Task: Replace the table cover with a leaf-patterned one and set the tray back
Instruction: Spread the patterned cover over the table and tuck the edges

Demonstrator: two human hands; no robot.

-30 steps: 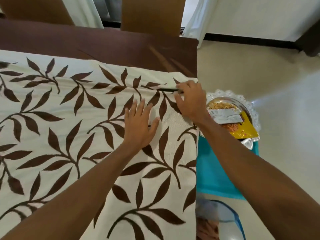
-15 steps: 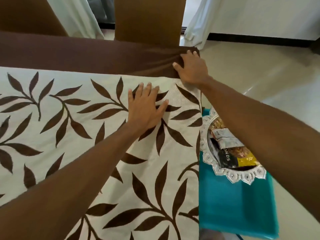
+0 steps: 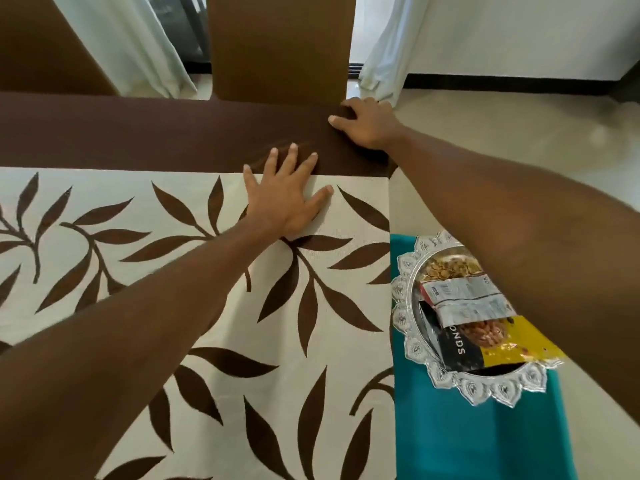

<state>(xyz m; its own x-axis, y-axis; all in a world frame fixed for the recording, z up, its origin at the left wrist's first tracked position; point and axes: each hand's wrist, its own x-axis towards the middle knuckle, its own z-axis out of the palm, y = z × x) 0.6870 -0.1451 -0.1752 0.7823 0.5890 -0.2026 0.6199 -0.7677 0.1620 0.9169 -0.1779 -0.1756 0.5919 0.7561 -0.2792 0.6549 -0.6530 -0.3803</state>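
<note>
The cream cover with brown leaves [image 3: 214,320] lies spread over the table, with a plain dark brown band [image 3: 138,133] along its far side. My left hand [image 3: 287,195] presses flat, fingers apart, across the line where cream meets brown. My right hand [image 3: 367,124] grips the brown band at the far right corner, fingers curled over the edge. The silver scalloped tray [image 3: 450,375] holding snack packets sits to the right of the table on a teal cloth [image 3: 467,438]; my right forearm crosses above it.
A brown chair back [image 3: 280,46] stands against the far table edge, another [image 3: 41,46] at the far left. White curtains [image 3: 388,36] hang behind. Pale tiled floor [image 3: 519,126] lies beyond the table's right edge.
My right hand left the cream cover's right edge and reached to the far corner, taking hold of the brown band. My left hand slid forward to the cream-brown line.
</note>
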